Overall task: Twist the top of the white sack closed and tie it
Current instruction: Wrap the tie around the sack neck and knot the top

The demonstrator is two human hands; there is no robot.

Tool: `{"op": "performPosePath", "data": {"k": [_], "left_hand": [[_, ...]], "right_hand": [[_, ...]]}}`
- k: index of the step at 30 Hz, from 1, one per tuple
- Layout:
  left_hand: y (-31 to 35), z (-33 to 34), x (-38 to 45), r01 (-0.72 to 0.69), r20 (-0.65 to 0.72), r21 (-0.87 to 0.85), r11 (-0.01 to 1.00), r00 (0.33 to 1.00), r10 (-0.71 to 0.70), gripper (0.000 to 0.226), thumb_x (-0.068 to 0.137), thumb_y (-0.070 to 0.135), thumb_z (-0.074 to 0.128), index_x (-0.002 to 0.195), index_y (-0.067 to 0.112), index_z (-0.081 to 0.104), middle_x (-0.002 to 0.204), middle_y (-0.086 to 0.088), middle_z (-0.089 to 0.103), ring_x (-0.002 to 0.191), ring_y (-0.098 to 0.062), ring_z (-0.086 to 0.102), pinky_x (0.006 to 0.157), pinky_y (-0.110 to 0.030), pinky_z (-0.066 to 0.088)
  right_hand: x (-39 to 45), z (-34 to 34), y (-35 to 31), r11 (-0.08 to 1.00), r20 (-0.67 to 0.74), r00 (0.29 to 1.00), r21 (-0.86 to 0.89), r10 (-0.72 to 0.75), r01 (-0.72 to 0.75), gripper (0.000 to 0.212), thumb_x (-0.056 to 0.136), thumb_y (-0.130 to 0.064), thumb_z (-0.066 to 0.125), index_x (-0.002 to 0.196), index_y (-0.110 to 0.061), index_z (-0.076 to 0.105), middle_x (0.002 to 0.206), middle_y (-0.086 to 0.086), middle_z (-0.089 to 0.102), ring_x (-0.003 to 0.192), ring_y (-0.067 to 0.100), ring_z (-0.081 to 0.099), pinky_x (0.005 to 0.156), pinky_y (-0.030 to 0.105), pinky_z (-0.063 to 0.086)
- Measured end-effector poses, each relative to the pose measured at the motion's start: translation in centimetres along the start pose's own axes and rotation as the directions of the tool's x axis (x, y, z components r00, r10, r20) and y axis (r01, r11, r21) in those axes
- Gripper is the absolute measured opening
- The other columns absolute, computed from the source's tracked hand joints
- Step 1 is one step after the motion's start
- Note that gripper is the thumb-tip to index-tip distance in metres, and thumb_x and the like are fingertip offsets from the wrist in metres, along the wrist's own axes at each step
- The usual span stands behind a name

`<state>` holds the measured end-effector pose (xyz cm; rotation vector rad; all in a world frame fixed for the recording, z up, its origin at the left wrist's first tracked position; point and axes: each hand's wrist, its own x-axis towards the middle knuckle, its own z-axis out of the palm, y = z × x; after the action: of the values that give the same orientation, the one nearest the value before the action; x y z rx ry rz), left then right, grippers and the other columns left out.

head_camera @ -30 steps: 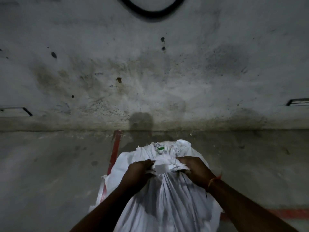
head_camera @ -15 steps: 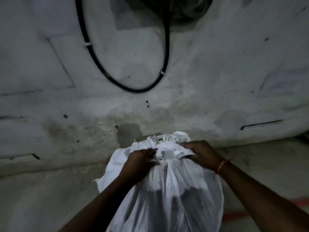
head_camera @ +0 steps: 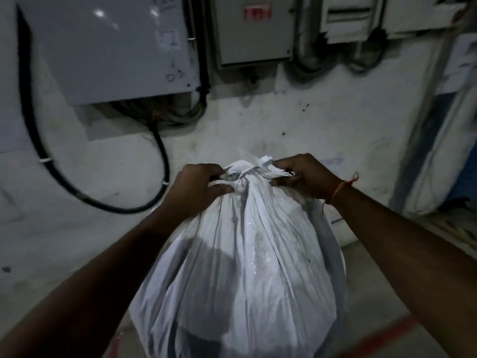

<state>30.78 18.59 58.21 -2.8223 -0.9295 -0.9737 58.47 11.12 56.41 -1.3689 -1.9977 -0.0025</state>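
Sack (head_camera: 247, 267) neck bunched w/ a knot formed btwn grips, left hand (head_camera: 198, 187) & right hand (head_camera: 302, 177) each clenched on a tail; prob. only final cinch left.

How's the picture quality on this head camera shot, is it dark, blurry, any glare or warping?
Head view: dim overall, with the white sack the brightest thing and soft shadows across its folds; two small glare spots on the grey cabinet; the wall and black cable look smeared by motion blur; wide-angle warping bends the edges; the left hand and right hand at the knot stay fairly sharp.
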Motion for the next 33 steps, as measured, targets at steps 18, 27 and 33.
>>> {"op": "performPosePath", "data": {"k": [18,27,33], "left_hand": [[21.4,25.1,25.9,-0.031,-0.06,-0.239,0.971,0.998,0.017,0.05,0.068,0.075,0.053,0.081,0.028,0.067,0.066,0.015,0.061,0.065,-0.004,0.062,0.061,-0.026,0.042],[26.1,37.0,34.0,-0.015,-0.026,-0.245,0.969,1.0,0.009,0.052,0.076,0.071,0.056,0.092,0.025,0.074,0.08,0.011,0.074,0.074,0.0,0.065,0.059,-0.005,0.032],[27.5,45.5,35.6,0.187,0.046,-0.154,0.97,0.982,-0.182,0.067,0.07,0.083,0.047,0.094,0.026,0.073,0.083,0.005,0.077,0.078,-0.016,0.072,0.063,-0.02,0.039]], "right_hand": [[-9.4,-23.0,31.9,0.985,-0.115,0.984,-0.094,0.135,-0.146,0.018,0.079,-0.02,0.081,0.096,-0.014,0.079,0.091,-0.003,0.079,0.089,0.0,0.067,0.073,0.023,0.047],[-11.8,-27.1,47.1,0.99,-0.028,0.991,-0.048,0.128,-0.129,0.03,0.078,-0.018,0.083,0.108,-0.016,0.078,0.106,-0.009,0.075,0.093,-0.011,0.066,0.08,0.015,0.051],[-12.7,-25.8,56.2,0.996,0.063,0.994,-0.009,0.089,-0.089,0.034,0.081,-0.027,0.079,0.114,-0.021,0.075,0.11,-0.006,0.076,0.102,-0.006,0.064,0.085,0.022,0.053]]}}
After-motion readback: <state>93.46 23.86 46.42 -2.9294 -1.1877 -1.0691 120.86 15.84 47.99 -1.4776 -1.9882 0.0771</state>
